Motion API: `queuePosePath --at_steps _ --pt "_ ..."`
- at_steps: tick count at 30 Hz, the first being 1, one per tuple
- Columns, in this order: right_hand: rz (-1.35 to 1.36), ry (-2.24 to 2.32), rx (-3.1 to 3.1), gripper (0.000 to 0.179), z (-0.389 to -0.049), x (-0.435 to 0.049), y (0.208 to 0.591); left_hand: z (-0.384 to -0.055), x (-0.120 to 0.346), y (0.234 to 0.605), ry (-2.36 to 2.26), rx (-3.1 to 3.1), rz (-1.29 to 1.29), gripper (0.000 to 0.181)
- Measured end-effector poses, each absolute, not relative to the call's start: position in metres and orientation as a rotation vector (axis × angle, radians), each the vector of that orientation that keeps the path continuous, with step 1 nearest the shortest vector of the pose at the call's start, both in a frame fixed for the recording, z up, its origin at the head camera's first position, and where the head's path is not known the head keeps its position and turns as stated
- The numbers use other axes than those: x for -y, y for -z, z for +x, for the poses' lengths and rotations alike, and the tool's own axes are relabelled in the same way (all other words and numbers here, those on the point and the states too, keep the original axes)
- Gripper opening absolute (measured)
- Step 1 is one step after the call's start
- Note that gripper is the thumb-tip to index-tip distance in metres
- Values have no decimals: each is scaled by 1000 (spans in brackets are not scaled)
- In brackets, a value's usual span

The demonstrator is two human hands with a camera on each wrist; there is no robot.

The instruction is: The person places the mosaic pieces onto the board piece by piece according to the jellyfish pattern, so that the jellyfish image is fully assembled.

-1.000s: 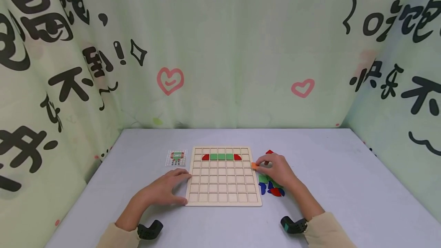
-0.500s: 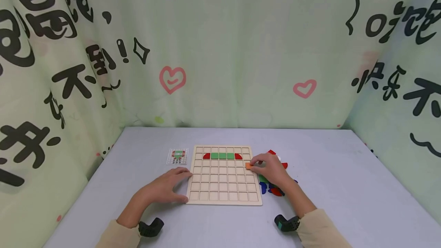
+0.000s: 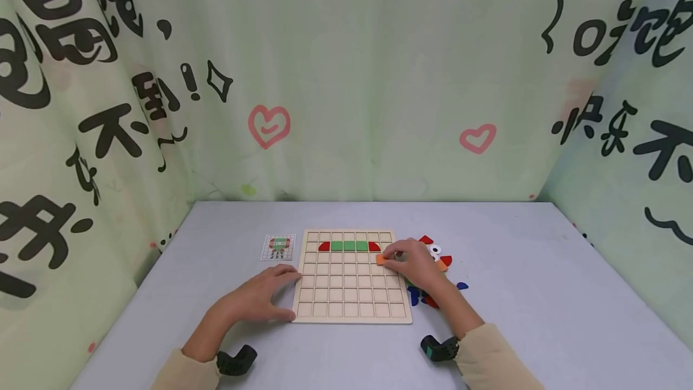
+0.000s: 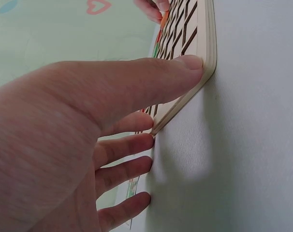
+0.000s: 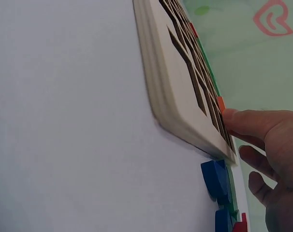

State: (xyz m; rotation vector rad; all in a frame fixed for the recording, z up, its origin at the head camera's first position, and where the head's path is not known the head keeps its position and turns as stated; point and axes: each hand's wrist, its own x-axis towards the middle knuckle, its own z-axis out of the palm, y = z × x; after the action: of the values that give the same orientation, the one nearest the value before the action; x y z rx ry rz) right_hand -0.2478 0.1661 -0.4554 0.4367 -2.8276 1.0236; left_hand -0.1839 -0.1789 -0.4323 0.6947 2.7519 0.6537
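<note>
A wooden grid board (image 3: 350, 297) lies flat on the table. Along its second row run three green squares (image 3: 349, 245) with a red quarter-round piece (image 3: 324, 247) at the left end and another (image 3: 373, 247) at the right. My right hand (image 3: 414, 263) pinches an orange square piece (image 3: 381, 260) over the board, just below the right red piece. My left hand (image 3: 257, 297) rests at the board's left side, fingers spread; in the left wrist view the thumb (image 4: 187, 65) lies on the board's corner and the other fingertips are at its edge.
A small pattern card (image 3: 278, 247) with a robot figure lies left of the board. Right of the board are loose pieces, among them a white ring-shaped one (image 3: 435, 250), red ones (image 3: 426, 239) and blue ones (image 3: 414, 295), partly hidden by the right arm. Printed curtains surround the table.
My right hand has carried the orange square leftward, from the board's right edge to over its cells. The loose pieces on the right show more. My left hand stays put.
</note>
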Motion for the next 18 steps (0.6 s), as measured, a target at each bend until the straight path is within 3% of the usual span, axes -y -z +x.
queuePosePath --at_steps 18 --pt "405 -1032 2818 6 -255 -151 455 -184 180 433 -657 -2747 710 74"
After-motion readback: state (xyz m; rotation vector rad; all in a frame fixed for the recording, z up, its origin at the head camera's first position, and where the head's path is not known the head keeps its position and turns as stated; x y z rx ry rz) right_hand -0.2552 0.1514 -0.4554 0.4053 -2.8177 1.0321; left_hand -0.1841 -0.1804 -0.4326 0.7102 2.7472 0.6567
